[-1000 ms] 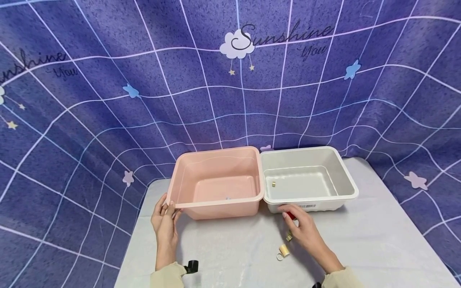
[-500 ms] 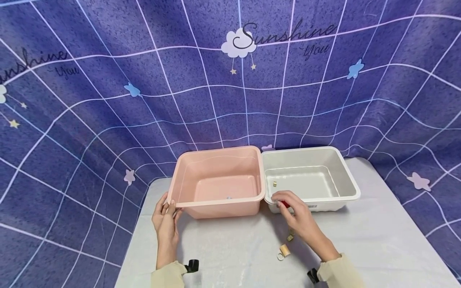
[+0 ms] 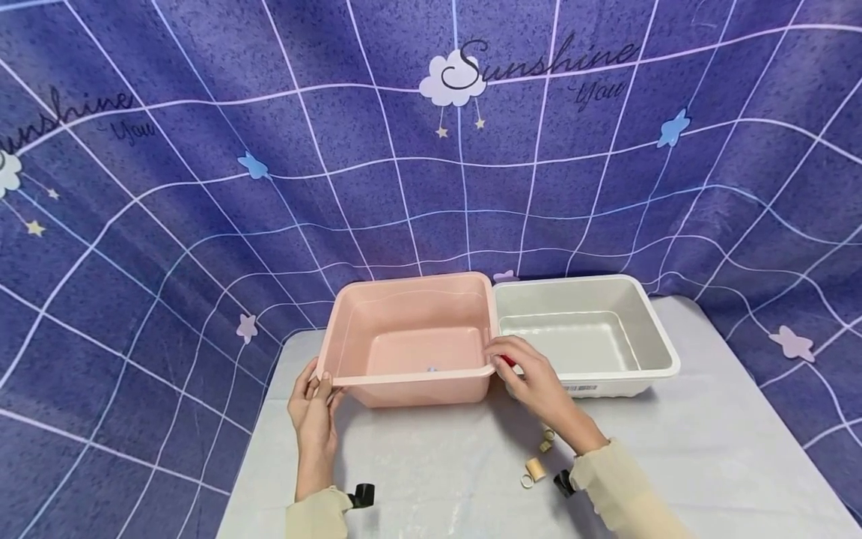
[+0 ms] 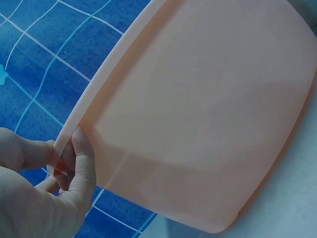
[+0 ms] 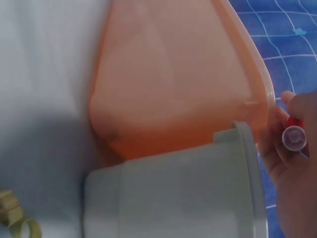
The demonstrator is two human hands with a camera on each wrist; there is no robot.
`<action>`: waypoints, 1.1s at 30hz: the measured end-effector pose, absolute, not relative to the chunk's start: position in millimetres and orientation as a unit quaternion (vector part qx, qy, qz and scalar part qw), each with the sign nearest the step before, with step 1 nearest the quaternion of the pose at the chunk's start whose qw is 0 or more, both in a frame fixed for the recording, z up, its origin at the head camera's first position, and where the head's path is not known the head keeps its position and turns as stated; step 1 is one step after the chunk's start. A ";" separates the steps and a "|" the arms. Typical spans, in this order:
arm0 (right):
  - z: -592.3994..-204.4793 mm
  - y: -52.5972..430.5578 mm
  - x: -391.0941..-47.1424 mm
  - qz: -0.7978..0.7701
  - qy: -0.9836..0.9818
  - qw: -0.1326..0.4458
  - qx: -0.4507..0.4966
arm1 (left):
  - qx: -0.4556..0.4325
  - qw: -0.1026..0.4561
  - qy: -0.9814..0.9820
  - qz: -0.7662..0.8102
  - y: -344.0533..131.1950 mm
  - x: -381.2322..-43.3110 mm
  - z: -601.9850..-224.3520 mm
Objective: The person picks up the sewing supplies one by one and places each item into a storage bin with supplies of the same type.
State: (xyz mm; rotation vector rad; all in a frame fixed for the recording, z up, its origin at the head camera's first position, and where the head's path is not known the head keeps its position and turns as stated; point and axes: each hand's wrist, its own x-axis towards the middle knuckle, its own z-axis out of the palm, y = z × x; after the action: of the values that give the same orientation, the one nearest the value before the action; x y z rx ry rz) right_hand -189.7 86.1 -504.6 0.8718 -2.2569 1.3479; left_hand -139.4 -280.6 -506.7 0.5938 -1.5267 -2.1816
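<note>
My left hand grips the front-left rim corner of a pink plastic basin, thumb and fingers pinching the lip in the left wrist view. My right hand is over the front-right corner of the pink basin, where it meets a white basin. Between its fingers it holds a small red thing with a clear round end; its kind cannot be told. A small bluish piece lies inside the pink basin near the front wall.
On the table in front of the white basin lie a tan cylinder, a pale ring and small brass-coloured pieces. A purple grid-patterned curtain hangs behind both basins.
My right hand has moved up and left with the red thing, from before the white basin to the pink basin's rim. The brass piece inside the white basin is now hidden. My left hand keeps its grip.
</note>
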 end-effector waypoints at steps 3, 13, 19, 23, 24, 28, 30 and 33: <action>-499.3 81.3 -193.7 0.469 -0.806 0.193 0.306 | 0.220 0.203 -0.543 -0.784 -280.8 -140.5 -506.2; -487.0 66.4 -213.4 0.466 -0.806 0.173 0.322 | 0.217 0.202 -0.544 -0.785 -281.5 -140.3 -505.0; -481.7 53.8 -226.8 0.459 -0.813 0.134 0.332 | 0.213 0.206 -0.543 -0.786 -281.6 -139.9 -508.1; -476.0 45.0 -236.1 0.443 -0.820 0.119 0.344 | 0.215 0.207 -0.540 -0.787 -281.6 -140.9 -508.7; -474.7 43.1 -238.7 0.438 -0.821 0.118 0.348 | 0.217 0.206 -0.539 -0.787 -281.4 -141.2 -508.5; -470.0 35.0 -249.3 0.426 -0.820 0.121 0.363 | 0.217 0.203 -0.537 -0.789 -281.4 -140.9 -508.3; -468.9 30.8 -254.9 0.426 -0.816 0.122 0.371 | 0.216 0.204 -0.537 -0.790 -280.6 -140.3 -507.7; -470.1 25.5 -263.0 0.416 -0.815 0.127 0.382 | 0.214 0.206 -0.535 -0.791 -279.9 -139.1 -507.3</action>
State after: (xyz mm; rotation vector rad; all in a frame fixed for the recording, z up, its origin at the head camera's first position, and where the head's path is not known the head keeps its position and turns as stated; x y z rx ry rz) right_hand -263.0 25.5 -470.1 1.1124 -2.3722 1.2116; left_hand -139.1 -279.9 -507.3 0.5950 -1.4893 -2.2039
